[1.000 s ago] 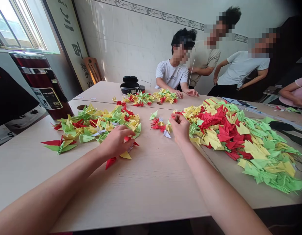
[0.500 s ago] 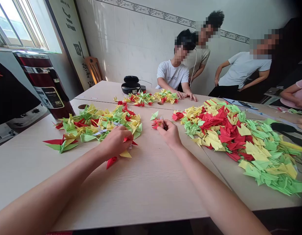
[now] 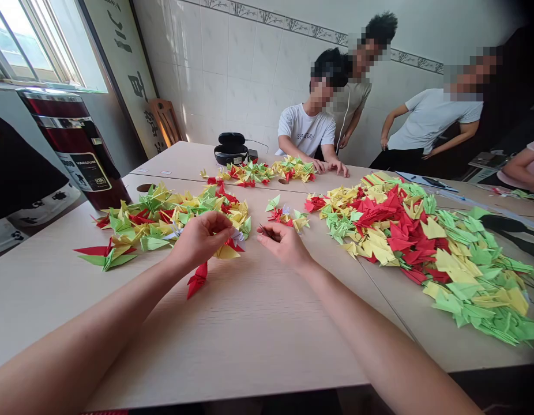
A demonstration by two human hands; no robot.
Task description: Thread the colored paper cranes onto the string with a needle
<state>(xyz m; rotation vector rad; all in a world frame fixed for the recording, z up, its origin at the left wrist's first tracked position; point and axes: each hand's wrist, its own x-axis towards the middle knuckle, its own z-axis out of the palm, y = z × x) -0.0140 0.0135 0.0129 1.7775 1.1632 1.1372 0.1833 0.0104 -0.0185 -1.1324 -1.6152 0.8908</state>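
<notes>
Head view: left grip (image 3: pixel 201 235) pinched on pointy paper birds (image 3: pixel 227 252), red, yellow, whitish! Right grip (image 3: pixel 289 245) clamped around a thin dark object (image 3: pixel 270 233).

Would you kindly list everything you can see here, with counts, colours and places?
Table: one seamed top, pale wood-toned, centre
Left paper heap: one, mixed colours, by flask
Right paper heap: one, red, yellow, green, right
Far paper pieces: many, mixed, table's far side
Small paper cluster: one, mixed, between heaps
Flask: one, dark red, left
Case: one, black, open, far side
Chair: one, brown, by wall
Window: one, upper left
Lettered panel: one, pale, left
Wall: one, pale-tiled, behind
Other people: at least four, beyond table
Thin dark tool: one, in right hand
Left hand: one, bare, at left heap; grip unclear
Right hand: one, bare, centre
</notes>
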